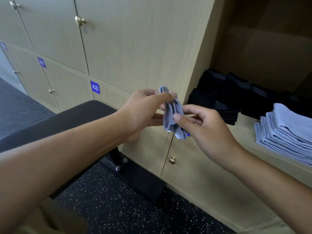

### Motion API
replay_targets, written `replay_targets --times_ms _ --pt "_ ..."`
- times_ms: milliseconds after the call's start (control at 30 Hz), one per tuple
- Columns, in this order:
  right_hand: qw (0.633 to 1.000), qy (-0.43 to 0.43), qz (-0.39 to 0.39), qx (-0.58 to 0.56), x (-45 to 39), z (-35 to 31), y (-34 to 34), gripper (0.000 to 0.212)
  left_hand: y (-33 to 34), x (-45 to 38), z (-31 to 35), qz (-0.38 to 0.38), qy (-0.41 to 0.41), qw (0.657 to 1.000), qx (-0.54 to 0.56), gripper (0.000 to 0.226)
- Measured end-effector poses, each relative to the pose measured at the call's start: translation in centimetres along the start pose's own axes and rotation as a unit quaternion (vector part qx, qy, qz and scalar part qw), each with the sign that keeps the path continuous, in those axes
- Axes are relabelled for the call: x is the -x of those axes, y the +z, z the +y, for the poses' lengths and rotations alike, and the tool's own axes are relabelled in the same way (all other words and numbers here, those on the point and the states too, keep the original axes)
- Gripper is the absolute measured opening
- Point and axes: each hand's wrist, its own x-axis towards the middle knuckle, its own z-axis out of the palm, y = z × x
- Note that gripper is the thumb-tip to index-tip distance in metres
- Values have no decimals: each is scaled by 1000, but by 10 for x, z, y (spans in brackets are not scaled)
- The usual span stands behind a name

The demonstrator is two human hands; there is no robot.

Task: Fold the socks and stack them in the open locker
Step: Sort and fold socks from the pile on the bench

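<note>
my left hand [143,110] and right hand [202,125] both pinch one blue sock [173,114] mid-fold just left of the open locker [249,122], where black stacks [224,97] and a blue stack [287,130] already sit, so i judge it well underway.

Light blue sock [173,114] between left hand [141,114] and right hand [207,130].

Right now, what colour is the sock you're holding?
Light blue-grey sock, plain, pinched between left hand and right hand; head view.
</note>
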Motion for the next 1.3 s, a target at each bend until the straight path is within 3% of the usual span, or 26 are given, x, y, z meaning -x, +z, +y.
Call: replay_targets --times_ms 300,500,667,833,967,1167,1300 --pt "999 33 37 11 -2 9 -4 10 -2 -3 -9 -49 6 998 -25 35" --pt "993 61 95 27 -10 19 -13 11 -3 -9 -16 55 66 981 -176 20" --pt "991 69 110 17 -10 18 -12 10 0 -10 -18 71 73 968 -230 18" --pt "993 66 100 14 -9 15 -9 12 9 -9 -16 57 79 967 -235 18" --pt "994 65 85 -5 -7 8 -10 27 18 -10 -16 31 82 977 -192 23" --pt "981 90 150 -84 -3 -8 -22 41 33 -11 -10 22 110 971 -209 47" --pt "974 99 168 -115 -1 -12 -36 39 40 -17 -9 33 143 973 -177 20"
